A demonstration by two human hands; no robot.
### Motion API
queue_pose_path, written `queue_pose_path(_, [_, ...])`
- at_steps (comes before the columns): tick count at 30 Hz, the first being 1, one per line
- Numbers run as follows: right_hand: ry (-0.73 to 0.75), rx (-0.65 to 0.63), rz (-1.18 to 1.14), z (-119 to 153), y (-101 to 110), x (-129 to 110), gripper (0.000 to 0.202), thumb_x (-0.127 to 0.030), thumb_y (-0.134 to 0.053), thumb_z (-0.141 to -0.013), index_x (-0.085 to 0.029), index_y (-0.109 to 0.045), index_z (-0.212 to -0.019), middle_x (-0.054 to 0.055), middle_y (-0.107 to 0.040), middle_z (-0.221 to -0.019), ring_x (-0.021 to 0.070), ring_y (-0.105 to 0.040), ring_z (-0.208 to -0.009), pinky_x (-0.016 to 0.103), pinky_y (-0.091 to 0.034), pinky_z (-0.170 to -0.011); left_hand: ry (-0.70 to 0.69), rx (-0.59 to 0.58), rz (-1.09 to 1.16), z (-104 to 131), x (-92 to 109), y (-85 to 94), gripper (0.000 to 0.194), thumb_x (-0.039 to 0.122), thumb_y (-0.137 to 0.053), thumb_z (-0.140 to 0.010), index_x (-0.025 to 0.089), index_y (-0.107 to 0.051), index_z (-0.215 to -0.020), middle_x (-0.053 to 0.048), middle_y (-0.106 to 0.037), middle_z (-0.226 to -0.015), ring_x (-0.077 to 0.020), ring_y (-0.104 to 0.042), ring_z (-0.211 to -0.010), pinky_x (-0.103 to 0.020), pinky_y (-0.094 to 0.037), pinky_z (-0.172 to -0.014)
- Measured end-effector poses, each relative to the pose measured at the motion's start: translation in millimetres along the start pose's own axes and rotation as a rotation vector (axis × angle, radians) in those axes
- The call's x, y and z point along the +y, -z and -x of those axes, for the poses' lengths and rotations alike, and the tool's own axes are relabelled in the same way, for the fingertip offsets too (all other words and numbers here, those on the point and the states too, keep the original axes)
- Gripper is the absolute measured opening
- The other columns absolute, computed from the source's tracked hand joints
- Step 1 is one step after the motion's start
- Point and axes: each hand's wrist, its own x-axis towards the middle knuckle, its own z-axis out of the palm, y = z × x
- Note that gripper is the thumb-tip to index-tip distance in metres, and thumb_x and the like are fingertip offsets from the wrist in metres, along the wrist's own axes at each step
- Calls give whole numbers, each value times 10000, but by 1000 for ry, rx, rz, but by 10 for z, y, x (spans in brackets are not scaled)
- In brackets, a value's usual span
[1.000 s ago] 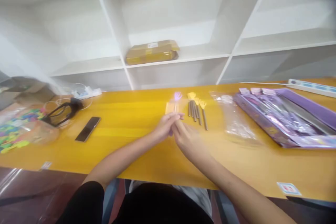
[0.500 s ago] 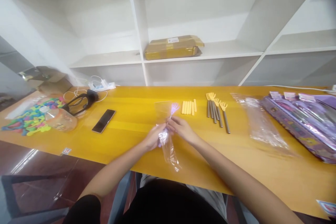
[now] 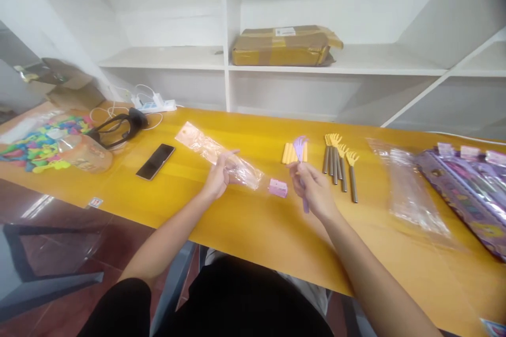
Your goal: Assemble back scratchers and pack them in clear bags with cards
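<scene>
My left hand (image 3: pixel 219 175) is closed on a long clear plastic bag (image 3: pixel 245 172), which stretches across it from upper left to lower right. My right hand (image 3: pixel 313 189) grips a purple back scratcher (image 3: pixel 301 146) by its handle, claw upward, the handle end showing under the palm. Between the hands lies a small pink block (image 3: pixel 278 187), perhaps a folded card. Just behind the purple claw is a row of short yellow tubes (image 3: pixel 290 154), partly hidden. To the right lie several back scratchers (image 3: pixel 342 168) with yellow claws and dark handles.
Flat clear bags (image 3: pixel 413 189) and a purple packed pouch (image 3: pixel 462 189) lie at the right. On the left are a phone (image 3: pixel 155 161), black headgear (image 3: pixel 124 126), a bottle (image 3: pixel 85 152), a balloon pile (image 3: pixel 43 142) and a power strip (image 3: pixel 158 105). A taped carton (image 3: pixel 280 50) sits on the shelf.
My hands have moved apart. The bag has gone left with my left hand; the purple back scratcher has gone right, out of the bag. The pink block now shows on the table.
</scene>
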Motion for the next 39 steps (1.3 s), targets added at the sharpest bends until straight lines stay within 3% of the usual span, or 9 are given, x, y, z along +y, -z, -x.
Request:
queue_pose_path(6, [-109, -98, 86, 107, -238, 150, 638, -682, -843, -781, -173, -737, -1150, 36, -694, -837, 109, -508, -581, 257, -403, -503, -7, -12, -13, 21, 38, -43, 753, 807, -694, -896, 266, -689, -1421, -39, -717, -862, -195, -726, -755, -325, -667, -667])
queue_pose_path(9, [-102, -93, 106, 156, -301, 148, 573, -680, -831, -789, -175, -750, -1047, 39, -690, -804, 116, -506, -568, 257, -377, -484, 39, -65, -64, 54, -7, -93, 681, 696, -820, -851, 241, -716, -1347, -57, -759, -940, -215, -753, -805, -341, -672, -690])
queue_pose_path(12, [-106, -80, 97, 220, -341, 126, 561, -709, -796, -811, -186, -724, -1000, 15, -639, -723, 114, -476, -520, 251, -335, -442, 88, -153, -172, 94, -119, -138, 591, 464, -1008, -694, 181, -761, -1150, -68, -784, -977, -201, -759, -814, -345, -672, -761])
queue_pose_path(16, [-117, -121, 145, 259, -372, 139, 522, -704, -734, -880, -204, -708, -1025, -7, -602, -684, 113, -439, -476, 260, -326, -434, 80, -181, -233, 116, -282, -181, 468, 397, -1024, -666, 159, -737, -950, -36, -766, -798, -183, -741, -712, -347, -654, -750])
queue_pose_path(21, [113, -60, 266, 227, -297, 224, 494, -689, -638, -984, -203, -701, -1046, 62, -713, -888, 188, -632, -721, 329, -524, -679, 18, -80, -260, 74, -320, -168, 440, 446, -1013, -669, 162, -709, -814, -22, -749, -720, -171, -723, -656, -336, -643, -716])
queue_pose_path(25, [378, 6, 425, 246, -148, 173, 564, -601, -336, -1147, -205, -719, -1028, 92, -702, -950, 222, -667, -894, 370, -538, -841, 3, 16, -265, 42, -256, -126, 465, 490, -1012, -652, 156, -716, -780, -35, -769, -735, -170, -722, -631, -353, -654, -707])
queue_pose_path(27, [455, 8, 528, 262, -91, 117, 558, -548, -336, -1161, -213, -733, -958, 87, -677, -916, 213, -655, -870, 355, -519, -812, -4, 45, -265, 36, -223, -116, 469, 499, -1012, -648, 148, -728, -777, -45, -773, -735, -176, -722, -618, -367, -661, -697])
queue_pose_path(31, [486, -7, 688, 258, -47, 84, 451, -489, -454, -1145, -217, -757, -949, 73, -668, -919, 179, -627, -784, 326, -478, -714, -20, 61, -242, 42, -168, -126, 487, 533, -1001, -662, 135, -743, -774, -57, -769, -718, -193, -735, -619, -349, -658, -636])
queue_pose_path(39, [482, -9, 800, 205, -26, 212, 390, -474, -531, -1121, -204, -793, -1020, 84, -693, -956, 188, -660, -797, 336, -499, -732, -9, 8, -172, 65, -113, -136, 490, 557, -986, -702, 134, -757, -797, -73, -793, -776, -202, -773, -686, -316, -665, -638])
